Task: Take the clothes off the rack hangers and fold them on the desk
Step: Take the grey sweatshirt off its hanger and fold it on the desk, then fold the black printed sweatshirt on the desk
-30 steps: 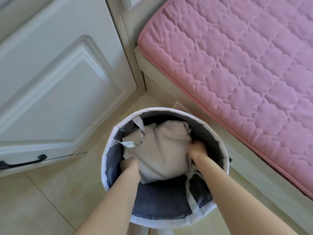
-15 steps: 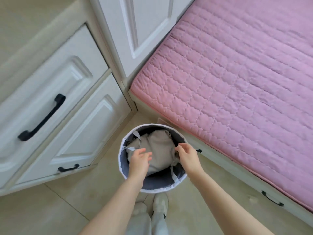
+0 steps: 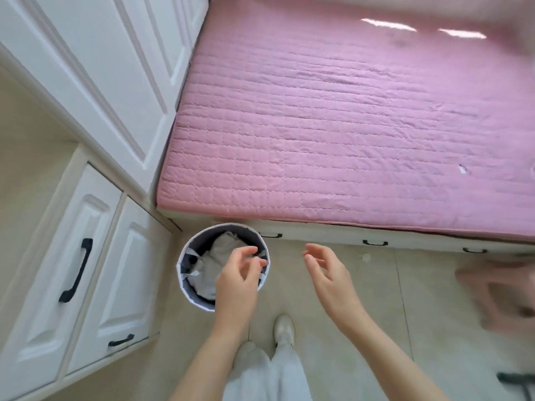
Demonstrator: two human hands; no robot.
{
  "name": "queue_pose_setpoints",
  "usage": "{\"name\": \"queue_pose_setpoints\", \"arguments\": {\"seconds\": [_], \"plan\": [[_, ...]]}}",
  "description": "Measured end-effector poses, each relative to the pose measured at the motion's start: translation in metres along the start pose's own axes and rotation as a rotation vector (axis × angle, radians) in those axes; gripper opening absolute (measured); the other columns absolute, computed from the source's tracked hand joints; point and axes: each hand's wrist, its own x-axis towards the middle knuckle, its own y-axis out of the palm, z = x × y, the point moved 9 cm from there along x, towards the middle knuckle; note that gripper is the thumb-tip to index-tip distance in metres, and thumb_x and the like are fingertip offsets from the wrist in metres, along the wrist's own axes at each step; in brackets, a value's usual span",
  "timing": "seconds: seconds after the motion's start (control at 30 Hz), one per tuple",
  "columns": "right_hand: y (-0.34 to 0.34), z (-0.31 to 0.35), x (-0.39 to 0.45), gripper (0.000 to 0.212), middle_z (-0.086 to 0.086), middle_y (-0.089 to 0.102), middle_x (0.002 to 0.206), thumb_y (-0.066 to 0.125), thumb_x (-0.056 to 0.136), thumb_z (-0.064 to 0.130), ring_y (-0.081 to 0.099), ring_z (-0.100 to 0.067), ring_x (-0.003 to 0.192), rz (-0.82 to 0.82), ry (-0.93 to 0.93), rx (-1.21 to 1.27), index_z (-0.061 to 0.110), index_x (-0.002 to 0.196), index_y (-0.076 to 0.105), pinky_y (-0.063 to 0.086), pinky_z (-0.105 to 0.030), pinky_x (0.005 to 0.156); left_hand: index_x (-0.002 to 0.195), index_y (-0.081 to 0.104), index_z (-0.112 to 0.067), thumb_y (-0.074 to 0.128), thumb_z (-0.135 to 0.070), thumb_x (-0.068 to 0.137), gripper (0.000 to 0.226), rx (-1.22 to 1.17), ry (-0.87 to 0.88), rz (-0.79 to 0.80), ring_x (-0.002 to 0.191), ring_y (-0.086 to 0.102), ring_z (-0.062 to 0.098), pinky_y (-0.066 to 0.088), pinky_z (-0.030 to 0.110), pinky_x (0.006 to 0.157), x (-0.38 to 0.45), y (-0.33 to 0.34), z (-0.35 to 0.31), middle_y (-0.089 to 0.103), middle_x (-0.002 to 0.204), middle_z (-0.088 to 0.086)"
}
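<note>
Two pale shoes (image 3: pixel 283 328) and light trouser legs (image 3: pixel 266 374) sit at the bottom of your view, on a beige tiled floor (image 3: pixel 376 328) that runs open to your right, up to a blurred pinkish shape (image 3: pixel 503 296) at the right edge that you cannot make out. Your forearms reach forward and up from there. Your left hand (image 3: pixel 237 282) hangs over the near right rim of the round basket (image 3: pixel 185 285), its grip loosely open, fingers gently curved and holding nothing; whether the fingertips touch the cloth below, you cannot tell. Your right hand (image 3: pixel 330 276) is above bare floor just right of the basket, palm turned inward, grip likewise slack and empty. The grey garment (image 3: pixel 214 261) lies bundled inside the basket, against its dark lining. The basket stands on the floor in the corner between the white drawer fronts (image 3: pixel 115 270) with black handles on your left and the bed base (image 3: pixel 333 233) beyond. Farther off, the pink quilted mattress (image 3: pixel 333 125) fills the upper right, its near edge overhanging the base drawers. Tall white cabinet doors (image 3: pixel 101 68) rise on the upper left.
</note>
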Motion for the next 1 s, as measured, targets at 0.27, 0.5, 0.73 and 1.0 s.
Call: {"name": "queue_pose_setpoints", "arguments": {"seconds": [0.27,0.5,0.73,1.0], "plan": [[-0.139,-0.035,-0.154,0.021,0.012,0.063,0.108,0.053,0.098,0.021,0.056,0.012,0.095,-0.363,0.111,0.107,0.020,0.117,0.059,0.041,-0.003,0.077,0.094,0.063,-0.022,0.057,-0.012,0.095,0.012,0.201,0.239,0.363,0.074,0.067,0.008,0.052,0.028,0.077,-0.098,0.092,-0.088,0.072,0.075,-0.008],[-0.238,-0.116,-0.306,0.015,0.008,0.066,0.104,0.052,0.097,0.023,0.058,0.008,0.095,-0.703,0.282,0.237,0.032,0.108,0.057,0.043,-0.005,0.077,0.089,0.061,-0.032,0.058,-0.010,0.093,0.022,0.374,0.420,0.760,0.067,0.065,0.005,0.048,0.015,0.064,-0.222,0.232,-0.105,0.071,0.072,-0.011],[-0.333,-0.200,-0.465,0.012,0.005,0.067,0.098,0.051,0.097,0.023,0.057,0.010,0.090,-0.983,0.396,0.351,0.028,0.106,0.058,0.042,-0.004,0.073,0.088,0.061,-0.032,0.057,-0.013,0.094,0.021,0.371,0.458,1.054,0.066,0.065,0.007,0.047,0.013,0.063,-0.398,0.363,-0.089,0.070,0.072,-0.009],[-0.433,-0.291,-0.605,0.015,0.007,0.067,0.096,0.050,0.098,0.026,0.055,0.010,0.090,-1.206,0.451,0.344,0.023,0.111,0.058,0.039,-0.003,0.071,0.087,0.060,-0.034,0.057,-0.015,0.093,0.020,0.466,0.488,1.327,0.064,0.064,0.004,0.052,0.020,0.067,-0.588,0.486,-0.044,0.070,0.072,-0.009]]}}
